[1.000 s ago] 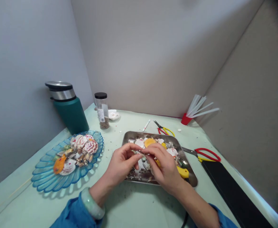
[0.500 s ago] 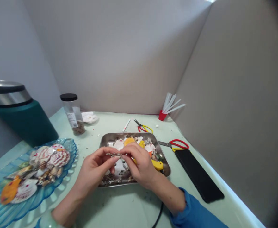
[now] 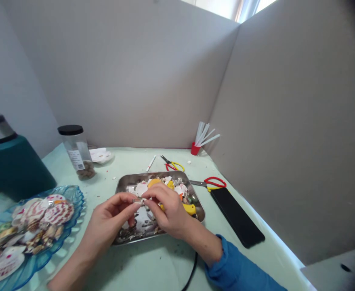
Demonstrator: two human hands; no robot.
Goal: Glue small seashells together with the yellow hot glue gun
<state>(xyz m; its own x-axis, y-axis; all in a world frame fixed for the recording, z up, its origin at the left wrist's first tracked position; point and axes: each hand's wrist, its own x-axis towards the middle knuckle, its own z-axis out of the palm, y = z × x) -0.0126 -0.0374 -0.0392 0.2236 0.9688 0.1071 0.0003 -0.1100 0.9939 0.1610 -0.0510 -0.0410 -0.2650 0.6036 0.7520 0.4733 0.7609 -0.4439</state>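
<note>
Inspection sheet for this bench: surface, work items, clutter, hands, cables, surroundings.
Surface: pale green tabletop, scattered specks.
Work items: small piece, too small to identify; metal tray of shells; yellow handle in tray.
Clutter: blue scalloped dish holding shells; teal bottle; black-lidded jar; near scissors; far scissors; black slab; red cup of white sticks.
Hands: left hand and right hand pinch the small piece above the tray.
Cables: one black cable, leaving view at bottom.
Surroundings: grey partitions, apparent window above.

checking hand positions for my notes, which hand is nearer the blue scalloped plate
Left. The left hand is to the right of the blue scalloped plate, partly over the metal tray; the right hand is farther right, beyond the left, also over the tray.
</note>
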